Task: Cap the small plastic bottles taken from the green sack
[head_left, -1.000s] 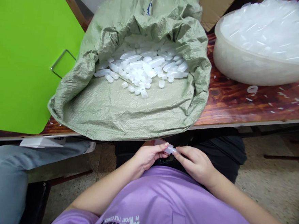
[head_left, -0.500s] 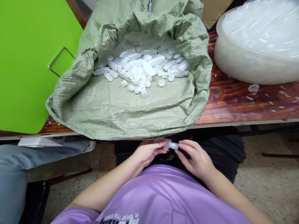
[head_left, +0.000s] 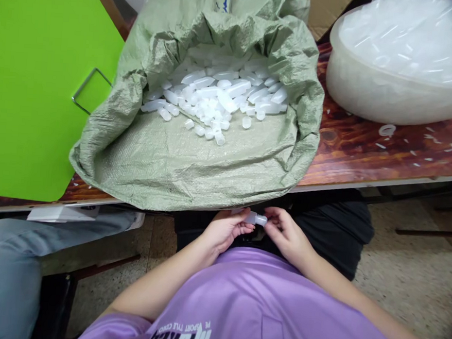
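In the head view, a small translucent plastic vial [head_left: 256,219] sits just below the table's [head_left: 365,169] front edge, its long axis running left to right along that edge, with the left hand [head_left: 224,230] pinching its left end and the right hand [head_left: 286,235] pinching its right.

Both hands low in front of the belly, close together, fingertips nearly meeting. Left hand [head_left: 224,230]: palm turned inward, fingers curled, thumb pressed toward the forefinger in a pinch. Right hand [head_left: 288,236]: back of the hand up, fingers bent, tips pinched and pointing at the left hand's. Left forearm [head_left: 156,283] and right forearm [head_left: 355,307] bare, angling in from the sides.
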